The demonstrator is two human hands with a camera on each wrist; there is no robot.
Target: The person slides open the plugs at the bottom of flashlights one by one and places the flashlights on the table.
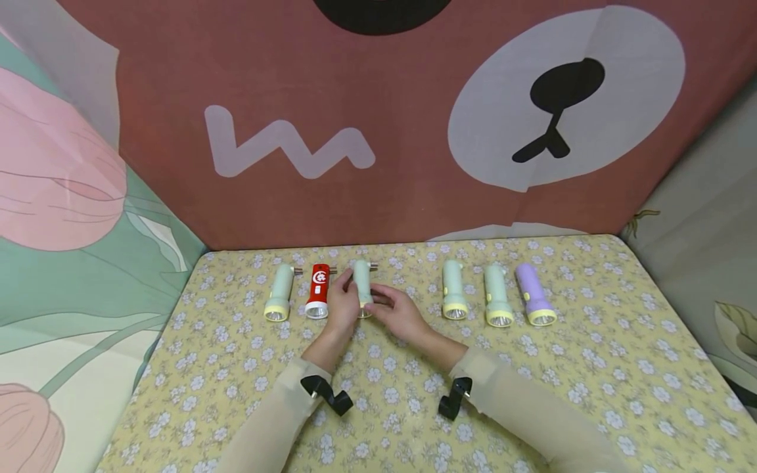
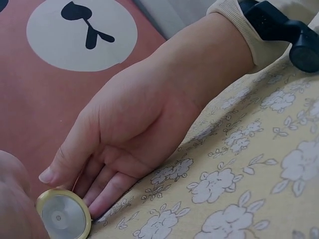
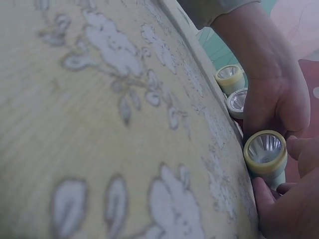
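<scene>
A pale green flashlight (image 1: 363, 279) with a yellow rim lies on the table between both hands, its lens end toward me. My left hand (image 1: 345, 305) holds its left side, with the fingertips partly hidden. From the right, my right hand (image 1: 403, 316) grips near the head with thumb and fingers. In the right wrist view, the yellow-rimmed lens (image 3: 266, 152) sits between the hands. Small metal prongs (image 1: 374, 266) stick out from the body's upper right. Next to my left hand lies a red flashlight (image 1: 319, 289) with a white rim, and beyond it another green flashlight (image 1: 280, 289).
Two green flashlights (image 1: 453, 289) (image 1: 497, 294) and a purple flashlight (image 1: 534, 292) lie to the right, lenses toward me. A floral cloth covers the table (image 1: 390, 394). Behind it hangs a red-brown cloth (image 1: 402, 197); patterned cloths flank both sides.
</scene>
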